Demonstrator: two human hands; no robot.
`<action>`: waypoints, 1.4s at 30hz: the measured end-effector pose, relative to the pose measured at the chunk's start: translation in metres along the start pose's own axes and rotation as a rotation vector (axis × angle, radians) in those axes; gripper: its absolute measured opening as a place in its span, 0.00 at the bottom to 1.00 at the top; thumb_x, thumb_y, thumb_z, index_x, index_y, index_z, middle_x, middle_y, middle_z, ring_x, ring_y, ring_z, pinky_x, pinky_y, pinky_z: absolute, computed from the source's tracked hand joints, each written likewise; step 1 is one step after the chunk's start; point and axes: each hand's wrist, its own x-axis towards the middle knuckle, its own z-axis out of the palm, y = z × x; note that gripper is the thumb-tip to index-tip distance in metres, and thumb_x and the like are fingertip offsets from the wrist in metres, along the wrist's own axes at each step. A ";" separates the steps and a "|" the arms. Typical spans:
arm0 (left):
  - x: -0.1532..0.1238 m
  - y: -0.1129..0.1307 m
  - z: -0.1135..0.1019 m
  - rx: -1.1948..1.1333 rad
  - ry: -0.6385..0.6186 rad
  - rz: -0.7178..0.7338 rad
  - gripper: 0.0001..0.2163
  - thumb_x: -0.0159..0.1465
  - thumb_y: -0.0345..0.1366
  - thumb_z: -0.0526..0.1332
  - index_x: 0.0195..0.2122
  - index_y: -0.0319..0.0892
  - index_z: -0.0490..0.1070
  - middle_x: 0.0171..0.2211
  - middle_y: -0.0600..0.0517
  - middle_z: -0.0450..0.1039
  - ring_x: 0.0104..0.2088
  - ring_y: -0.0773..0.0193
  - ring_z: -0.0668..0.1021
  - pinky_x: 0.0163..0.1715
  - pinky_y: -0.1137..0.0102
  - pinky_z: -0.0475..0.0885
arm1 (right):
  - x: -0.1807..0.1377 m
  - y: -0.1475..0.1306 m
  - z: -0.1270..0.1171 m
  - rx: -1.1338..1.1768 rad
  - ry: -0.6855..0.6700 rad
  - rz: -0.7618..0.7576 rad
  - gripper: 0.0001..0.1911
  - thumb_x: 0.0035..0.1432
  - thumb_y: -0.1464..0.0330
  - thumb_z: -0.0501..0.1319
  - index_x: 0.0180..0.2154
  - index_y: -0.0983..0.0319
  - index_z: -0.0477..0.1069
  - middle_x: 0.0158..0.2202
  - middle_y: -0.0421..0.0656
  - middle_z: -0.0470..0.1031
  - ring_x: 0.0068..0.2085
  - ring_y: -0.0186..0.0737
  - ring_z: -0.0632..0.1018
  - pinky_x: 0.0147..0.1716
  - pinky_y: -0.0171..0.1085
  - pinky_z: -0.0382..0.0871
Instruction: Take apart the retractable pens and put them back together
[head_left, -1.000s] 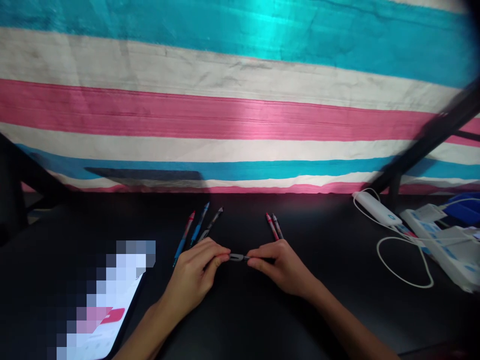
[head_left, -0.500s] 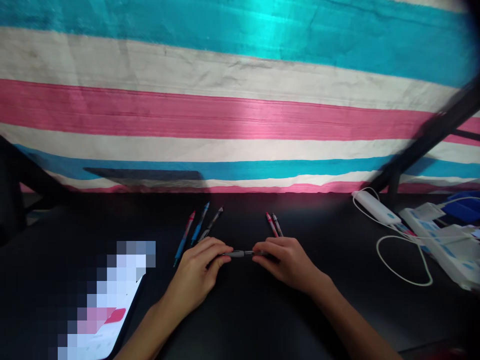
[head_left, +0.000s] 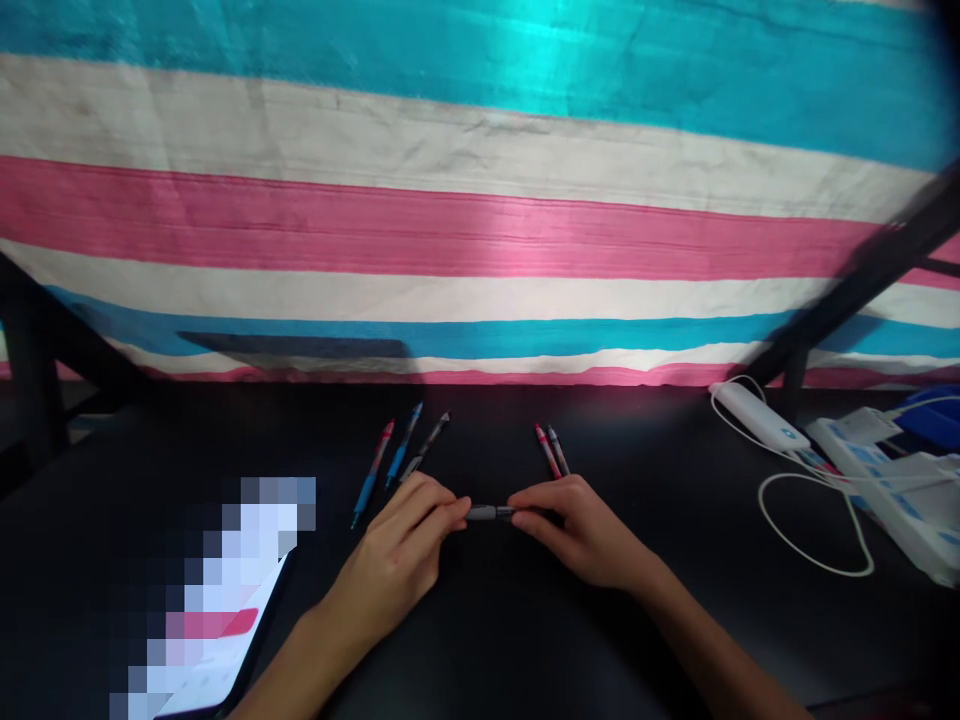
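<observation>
Both hands meet low over the black table, pinching a dark pen between them: the left hand grips its left end, the right hand its right end. Three pens lie just beyond the left hand, two pens beyond the right. A white power bank sits far right.
</observation>
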 end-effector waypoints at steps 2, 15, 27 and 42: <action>0.001 -0.001 0.000 -0.002 -0.006 -0.006 0.15 0.60 0.18 0.59 0.46 0.39 0.69 0.35 0.48 0.69 0.37 0.64 0.70 0.36 0.68 0.70 | 0.000 0.002 -0.002 0.086 0.008 0.064 0.09 0.59 0.66 0.61 0.37 0.61 0.78 0.31 0.42 0.78 0.31 0.37 0.76 0.31 0.33 0.65; 0.004 0.021 0.012 -0.199 -0.420 -0.198 0.07 0.63 0.38 0.61 0.41 0.44 0.72 0.33 0.51 0.74 0.36 0.62 0.74 0.36 0.68 0.70 | 0.023 0.003 0.006 1.437 0.344 0.401 0.10 0.59 0.65 0.58 0.28 0.62 0.67 0.25 0.38 0.67 0.25 0.31 0.68 0.29 0.34 0.68; 0.001 0.010 0.013 -0.034 -0.400 -0.138 0.06 0.65 0.34 0.57 0.36 0.43 0.74 0.30 0.52 0.75 0.32 0.63 0.75 0.39 0.65 0.70 | 0.027 0.024 -0.030 1.729 0.381 0.478 0.20 0.58 0.62 0.50 0.18 0.60 0.47 0.13 0.32 0.41 0.15 0.28 0.43 0.10 0.28 0.39; 0.001 0.008 0.014 -0.012 -0.436 -0.156 0.08 0.66 0.32 0.54 0.35 0.43 0.72 0.31 0.52 0.75 0.32 0.62 0.73 0.39 0.63 0.69 | 0.029 0.026 -0.026 1.689 0.320 0.493 0.20 0.58 0.60 0.51 0.18 0.60 0.49 0.13 0.31 0.44 0.15 0.27 0.44 0.10 0.26 0.41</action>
